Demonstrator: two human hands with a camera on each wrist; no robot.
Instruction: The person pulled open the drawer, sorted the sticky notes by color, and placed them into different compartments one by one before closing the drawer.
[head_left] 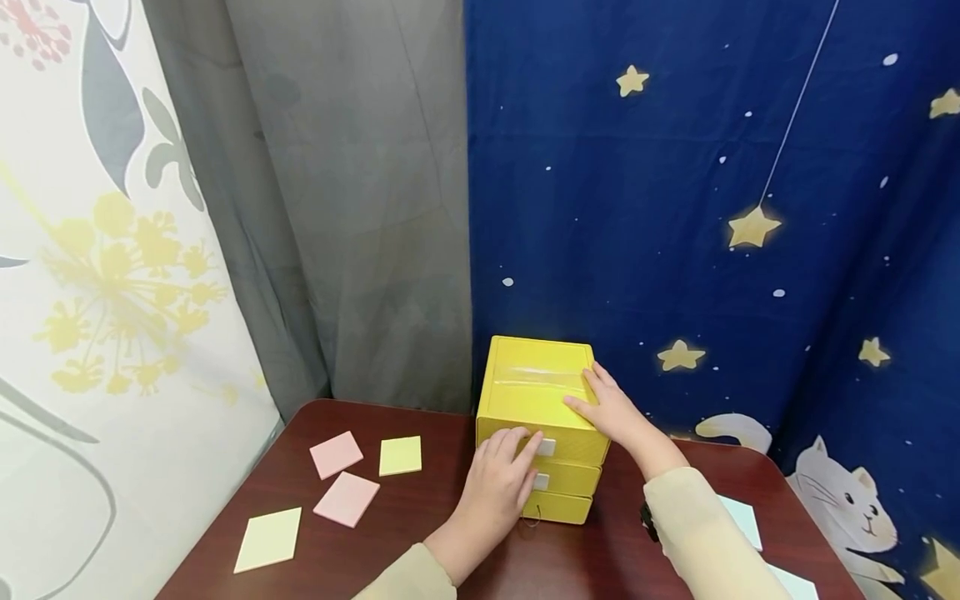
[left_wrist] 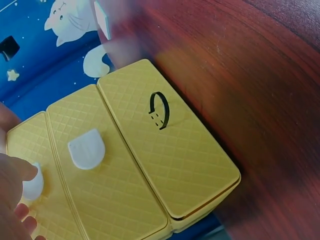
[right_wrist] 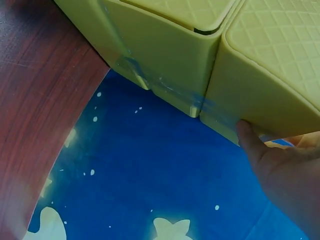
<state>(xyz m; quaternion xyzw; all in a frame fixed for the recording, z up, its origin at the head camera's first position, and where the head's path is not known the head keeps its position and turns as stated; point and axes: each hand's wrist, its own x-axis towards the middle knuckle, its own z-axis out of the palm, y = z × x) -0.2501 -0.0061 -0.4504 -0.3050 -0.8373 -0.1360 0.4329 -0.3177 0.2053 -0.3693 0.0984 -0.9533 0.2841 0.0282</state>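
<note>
A yellow three-drawer box (head_left: pixel 543 379) stands on the table, its quilted drawer fronts facing me. The top and middle drawers carry white pull tabs; a thin dark loop (left_wrist: pixel 167 112) sits on the lowest front. My left hand (head_left: pixel 495 475) is at the top drawer, index fingertip right at the edge of its tab (head_left: pixel 548 447). In the left wrist view the hand overlaps part of this tab, and the middle tab (left_wrist: pixel 88 149) shows fully. My right hand (head_left: pixel 611 411) rests on the box's upper right edge with fingers spread; in the right wrist view one finger presses its side.
On the dark red table (head_left: pixel 420 533), pink sticky-note pads (head_left: pixel 347 499) and yellow pads (head_left: pixel 267 540) lie to the left. Light blue pads (head_left: pixel 741 521) lie at the right, partly behind my right sleeve. A blue star-patterned curtain (head_left: pixel 600 208) hangs close behind the box.
</note>
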